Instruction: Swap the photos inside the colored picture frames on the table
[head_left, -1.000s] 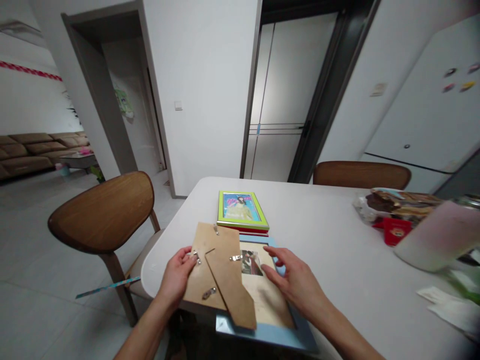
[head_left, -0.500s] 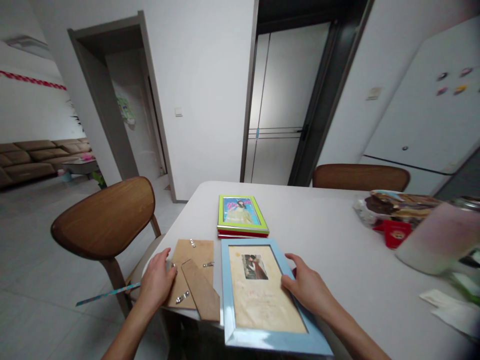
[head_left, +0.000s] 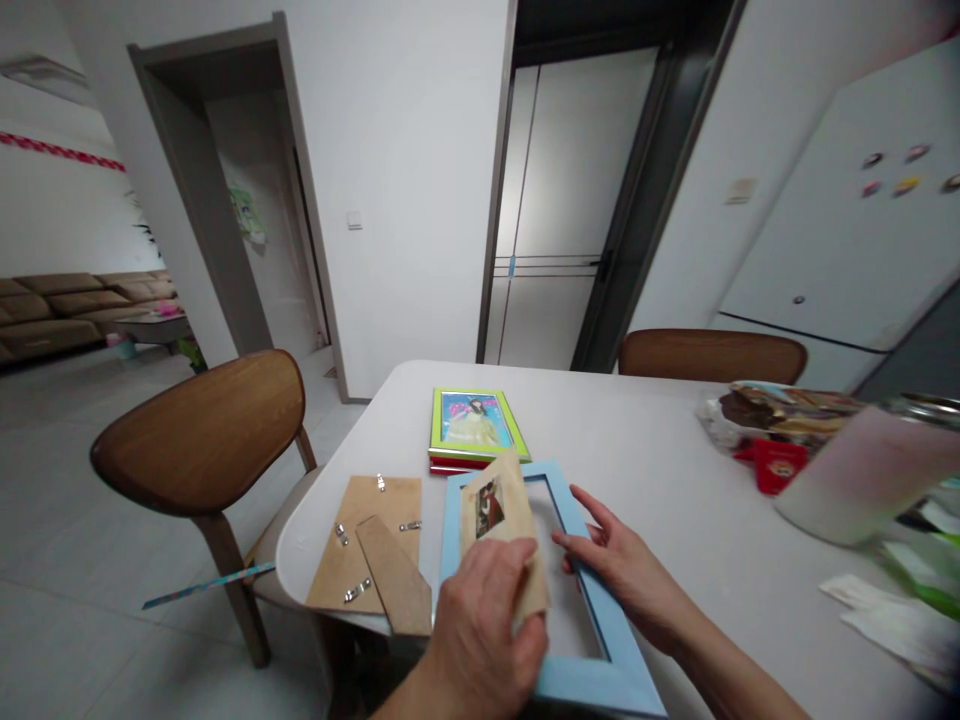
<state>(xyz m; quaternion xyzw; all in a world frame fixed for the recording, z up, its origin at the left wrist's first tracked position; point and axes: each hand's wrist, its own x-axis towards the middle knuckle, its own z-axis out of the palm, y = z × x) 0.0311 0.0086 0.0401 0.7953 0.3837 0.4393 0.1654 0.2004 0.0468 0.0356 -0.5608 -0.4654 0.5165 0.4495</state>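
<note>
A light blue picture frame [head_left: 592, 685] lies at the near edge of the table, its opening partly bare. My left hand [head_left: 491, 610] is closed on a cream paper sheet with a small picture [head_left: 499, 500], which stands tilted and bent over the frame's left side. At the frame's right side, my right hand [head_left: 619, 565] grips the rim, thumb on top and fingers partly hidden. Left of the frame lies a brown backing board [head_left: 334, 570] with metal clips and a stand leg [head_left: 394, 580]. Behind it, a green frame [head_left: 517, 440] rests on a red one [head_left: 442, 466].
Wooden chairs stand at the left [head_left: 206, 440] and far side [head_left: 712, 355] of the white table [head_left: 600, 430]. On the right are a pinkish-white container [head_left: 862, 480], a red packet [head_left: 780, 465], a plastic bag [head_left: 724, 415] and tissues [head_left: 889, 615].
My left hand has moved right from the backing board to the frame and lifted the paper sheet out of its opening. My right hand stays at the frame's right side.
</note>
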